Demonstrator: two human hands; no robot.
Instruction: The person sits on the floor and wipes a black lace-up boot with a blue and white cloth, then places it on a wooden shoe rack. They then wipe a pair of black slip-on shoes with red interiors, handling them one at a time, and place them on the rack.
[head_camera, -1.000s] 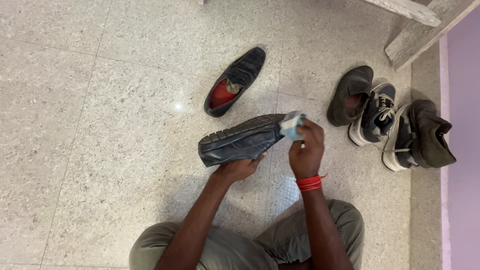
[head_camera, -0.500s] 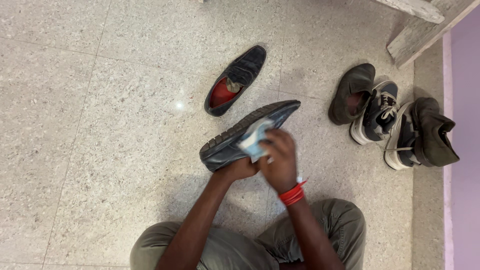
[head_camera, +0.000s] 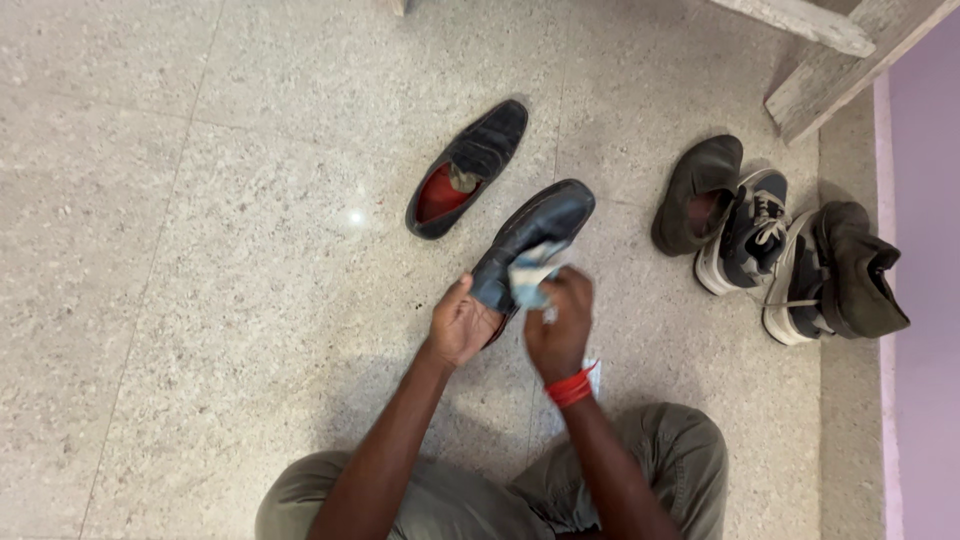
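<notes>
The left hand (head_camera: 462, 325) is wrapped around the heel end of a black shoe (head_camera: 535, 235), fingers curled under it and thumb lying along the near side, so the shoe is held off the floor (head_camera: 200, 250) with its toe pointing up and away from the person. The right hand (head_camera: 558, 318) sits just beside the left, on the shoe's right side, its fingers bunched together and pinching a pale blue cloth (head_camera: 530, 278) that is pressed against the shoe's side, about midway along it. A red band (head_camera: 570, 388) circles the right wrist.

Taking the held shoe as the landmark: a second black shoe (head_camera: 468, 170) with a red lining lies on the floor just beyond and to the left of it, apart from it, its opening facing up. Well to the right of the held shoe stands a cluster of footwear touching one another: a dark brown shoe (head_camera: 700, 190) nearest, then a black and white sneaker (head_camera: 745, 245), then another dark shoe (head_camera: 850, 270) resting against a second white-soled sneaker. Beyond that cluster, further from the held shoe, weathered wooden boards (head_camera: 830, 60) cross the upper right corner. Below the held shoe, nearest the camera, are the person's knees in olive trousers (head_camera: 660, 460).
</notes>
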